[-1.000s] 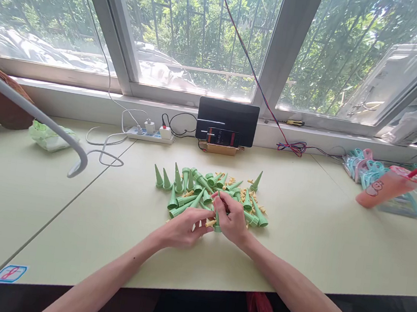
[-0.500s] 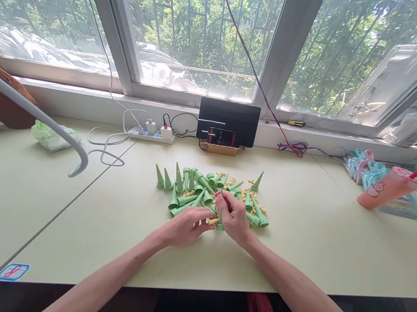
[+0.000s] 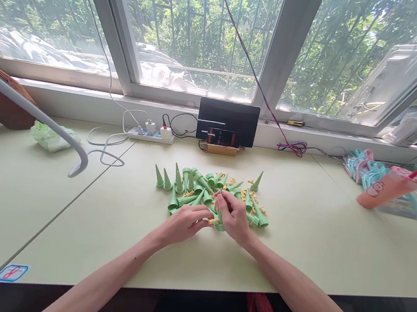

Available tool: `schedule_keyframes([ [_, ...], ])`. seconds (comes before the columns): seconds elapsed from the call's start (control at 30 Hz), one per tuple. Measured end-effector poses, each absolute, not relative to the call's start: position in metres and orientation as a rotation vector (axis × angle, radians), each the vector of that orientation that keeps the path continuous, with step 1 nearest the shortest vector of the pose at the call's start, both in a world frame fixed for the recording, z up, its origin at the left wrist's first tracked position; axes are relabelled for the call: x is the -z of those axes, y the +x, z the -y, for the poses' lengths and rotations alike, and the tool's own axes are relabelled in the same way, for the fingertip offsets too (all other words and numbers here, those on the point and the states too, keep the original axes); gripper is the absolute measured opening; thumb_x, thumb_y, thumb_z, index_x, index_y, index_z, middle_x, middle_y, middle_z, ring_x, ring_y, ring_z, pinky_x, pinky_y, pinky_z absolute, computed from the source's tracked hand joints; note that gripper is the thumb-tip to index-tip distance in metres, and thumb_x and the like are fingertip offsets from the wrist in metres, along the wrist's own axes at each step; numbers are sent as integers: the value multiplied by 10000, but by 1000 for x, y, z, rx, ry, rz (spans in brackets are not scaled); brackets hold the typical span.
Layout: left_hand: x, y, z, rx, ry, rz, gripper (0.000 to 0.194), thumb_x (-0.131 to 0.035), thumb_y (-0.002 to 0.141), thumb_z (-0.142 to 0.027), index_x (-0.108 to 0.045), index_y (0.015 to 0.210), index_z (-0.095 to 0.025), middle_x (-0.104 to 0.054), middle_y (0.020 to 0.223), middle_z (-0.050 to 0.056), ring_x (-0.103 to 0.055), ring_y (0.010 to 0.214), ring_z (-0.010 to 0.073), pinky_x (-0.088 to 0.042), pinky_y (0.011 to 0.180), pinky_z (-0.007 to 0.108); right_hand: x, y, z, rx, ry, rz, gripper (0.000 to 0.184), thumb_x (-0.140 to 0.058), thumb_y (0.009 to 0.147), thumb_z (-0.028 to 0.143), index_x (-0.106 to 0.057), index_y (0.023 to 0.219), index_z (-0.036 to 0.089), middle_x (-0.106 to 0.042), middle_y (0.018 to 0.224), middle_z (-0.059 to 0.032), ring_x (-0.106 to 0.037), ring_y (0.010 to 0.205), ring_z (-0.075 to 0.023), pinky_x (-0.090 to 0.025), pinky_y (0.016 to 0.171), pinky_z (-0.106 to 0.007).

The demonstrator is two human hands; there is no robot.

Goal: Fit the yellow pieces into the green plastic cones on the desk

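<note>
A heap of green plastic cones [image 3: 204, 188] lies on the pale green table [image 3: 297, 239], mixed with small tan plugs [image 3: 242, 194]. My right hand [image 3: 233, 218] is closed round one green cone [image 3: 219, 225], held upright at the near edge of the heap. My left hand [image 3: 184, 224] pinches a small tan plug [image 3: 213, 221] and holds it against the base of that cone. Both hands meet just in front of the heap.
A phone [image 3: 223, 137] on a cardboard stand leans before a black panel [image 3: 227, 120] at the sill. A power strip [image 3: 151, 134] with cables lies left of it. A lamp arm [image 3: 30, 112] crosses the left. A pink cup [image 3: 391, 187] and pastel clips [image 3: 363, 166] sit right.
My left hand has slid a little forward towards the right hand, bringing the tan plug closer to the cone's base. The heap has not moved.
</note>
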State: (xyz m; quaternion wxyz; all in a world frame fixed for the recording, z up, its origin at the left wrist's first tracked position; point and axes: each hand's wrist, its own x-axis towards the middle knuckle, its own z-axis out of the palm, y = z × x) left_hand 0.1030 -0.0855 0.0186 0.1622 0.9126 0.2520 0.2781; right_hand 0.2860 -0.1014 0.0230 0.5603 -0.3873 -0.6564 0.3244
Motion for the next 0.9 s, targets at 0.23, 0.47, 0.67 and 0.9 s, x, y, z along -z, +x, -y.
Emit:
schedule_keyframes([
  [0.23, -17, 100, 83, -860, 2720, -691, 263, -462, 1012, -273, -635, 839, -176, -634, 745, 11, -495, 565, 96, -328, 557, 238, -23, 287, 101, -740, -905, 1611, 276, -425, 1006, 393, -563, 884, 187, -432, 615, 27, -389, 523, -117, -348, 498, -257],
  [0.47, -16, 96, 82, -928, 2811, -639, 276, -426, 1017, -225, -589, 796, -189, -563, 678, -11, -449, 528, 92, -267, 513, 272, -25, 287, 100, -766, -888, 1677, 304, -422, 1005, 407, -542, 818, 201, -416, 602, 27, -381, 518, -120, -356, 488, -262],
  [0.67, -19, 96, 83, -964, 2841, -639, 284, -451, 1014, -255, -568, 763, -190, -510, 629, -23, -410, 502, 90, -259, 501, 275, -23, 288, 100, -779, -887, 1738, 344, -415, 1007, 405, -472, 728, 213, -429, 608, 22, -364, 523, -120, -352, 492, -263],
  [0.9, -21, 96, 83, -977, 2903, -636, 293, -490, 1003, -266, -550, 727, -186, -481, 606, -29, -382, 495, 91, -247, 499, 272, -21, 290, 99, -782, -905, 1824, 351, -403, 1013, 372, -428, 701, 213, -402, 604, 26, -343, 535, -121, -329, 524, -271],
])
